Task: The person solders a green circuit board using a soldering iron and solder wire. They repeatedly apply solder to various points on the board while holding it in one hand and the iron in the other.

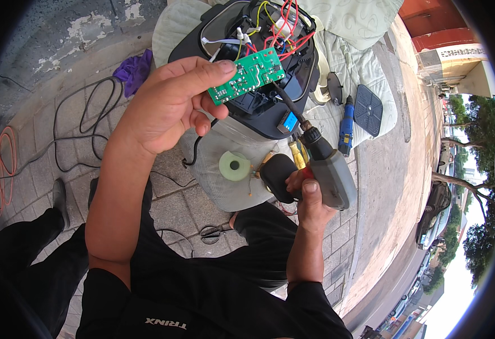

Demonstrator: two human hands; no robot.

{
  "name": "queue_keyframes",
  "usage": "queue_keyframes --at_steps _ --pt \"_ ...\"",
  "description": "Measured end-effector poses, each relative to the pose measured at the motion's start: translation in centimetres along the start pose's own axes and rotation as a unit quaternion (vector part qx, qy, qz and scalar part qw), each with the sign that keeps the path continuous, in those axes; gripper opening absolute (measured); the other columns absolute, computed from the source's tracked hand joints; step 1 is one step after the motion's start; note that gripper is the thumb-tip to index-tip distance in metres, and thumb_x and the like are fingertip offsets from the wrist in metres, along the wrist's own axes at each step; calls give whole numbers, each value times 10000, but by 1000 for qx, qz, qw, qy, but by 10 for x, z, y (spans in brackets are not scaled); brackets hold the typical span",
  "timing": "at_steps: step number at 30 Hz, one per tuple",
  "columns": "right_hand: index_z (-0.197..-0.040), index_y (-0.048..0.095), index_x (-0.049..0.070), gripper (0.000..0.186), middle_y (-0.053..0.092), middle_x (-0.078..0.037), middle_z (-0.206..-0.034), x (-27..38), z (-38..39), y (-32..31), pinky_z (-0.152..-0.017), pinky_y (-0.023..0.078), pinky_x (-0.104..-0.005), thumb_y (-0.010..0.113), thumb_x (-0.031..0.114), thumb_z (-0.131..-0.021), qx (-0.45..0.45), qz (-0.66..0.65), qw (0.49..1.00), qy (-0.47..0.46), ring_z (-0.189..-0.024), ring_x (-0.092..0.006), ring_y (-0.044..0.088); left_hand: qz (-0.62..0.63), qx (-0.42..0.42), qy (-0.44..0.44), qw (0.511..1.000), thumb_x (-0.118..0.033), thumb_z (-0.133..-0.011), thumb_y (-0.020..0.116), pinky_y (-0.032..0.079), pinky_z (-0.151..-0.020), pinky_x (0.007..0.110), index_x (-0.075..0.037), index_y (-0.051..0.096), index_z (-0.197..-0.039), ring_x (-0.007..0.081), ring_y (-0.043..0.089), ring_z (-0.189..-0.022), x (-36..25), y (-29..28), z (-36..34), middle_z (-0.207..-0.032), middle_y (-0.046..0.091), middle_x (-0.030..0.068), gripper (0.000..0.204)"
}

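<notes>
A green circuit board (253,76) is pinched at its left end by my left hand (174,93), tilted above the opened appliance. Red wires (292,39) run from around the board's upper right corner into the appliance. My right hand (310,203) grips a grey and black cordless drill (333,172). Its long bit (289,101) points up and left, with the tip close to the board's lower right edge; whether they touch I cannot tell. Behind the board stands the black appliance housing (261,116), its inside exposed with coloured wires and a white connector.
On the pale cloth (216,183) lie a round pale green roll (234,165) and yellow-handled tools (299,152). A blue screwdriver-like tool (346,127) and a dark perforated plate (367,110) rest at right. Black cable (97,135), purple cloth (132,72) and scissors (210,234) are on the paving. Another person's leg (27,234) is at left.
</notes>
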State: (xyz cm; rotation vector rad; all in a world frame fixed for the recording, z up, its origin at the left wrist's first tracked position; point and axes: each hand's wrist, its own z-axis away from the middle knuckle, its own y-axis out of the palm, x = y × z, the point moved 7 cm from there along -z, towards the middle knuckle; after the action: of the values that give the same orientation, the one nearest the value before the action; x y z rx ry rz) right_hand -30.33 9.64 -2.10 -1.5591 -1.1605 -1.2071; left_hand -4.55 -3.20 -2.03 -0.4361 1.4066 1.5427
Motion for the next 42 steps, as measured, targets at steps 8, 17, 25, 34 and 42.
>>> queue_keyframes --at_steps 8,17,25,34,42 --pt "-1160 581 -58 462 605 -127 -734 0 0 0 -666 549 -400 741 304 -922 6 8 1000 -8 -640 -234 610 1 2 1 1000 -294 -976 705 429 -378 211 -102 642 -935 101 677 -628 -1 1 1 -907 684 17 206" --pt "-1185 578 -67 486 605 -131 -732 0 0 0 -670 550 -401 742 308 -924 9 10 1000 -6 -639 -234 610 2 2 1 1000 -290 -981 698 429 -376 212 -95 640 -943 107 679 -630 -1 1 1 -904 683 19 208" --pt "-1183 580 -52 564 588 -118 -720 4 2 -2 -653 527 -409 775 387 -888 -17 -20 1000 -11 -626 -240 593 4 3 -1 1000 -283 -982 694 429 -375 212 -96 651 -955 104 681 -633 0 0 0 -913 688 19 194" --pt "-1077 603 -61 406 625 -134 -753 11 3 -3 -700 543 -403 732 293 -924 8 -61 997 -38 -709 -255 626 3 4 0 1000 -290 -978 701 433 -375 211 -93 639 -931 104 680 -631 0 0 0 -895 683 21 212" --pt "-1216 603 39 555 547 -95 -718 0 1 -20 -641 500 -411 720 490 -913 -17 -110 993 -38 -600 -233 549 2 7 -6 1000 -286 -963 716 436 -399 228 -72 637 -978 127 687 -656 1 -2 0 -911 676 29 229"
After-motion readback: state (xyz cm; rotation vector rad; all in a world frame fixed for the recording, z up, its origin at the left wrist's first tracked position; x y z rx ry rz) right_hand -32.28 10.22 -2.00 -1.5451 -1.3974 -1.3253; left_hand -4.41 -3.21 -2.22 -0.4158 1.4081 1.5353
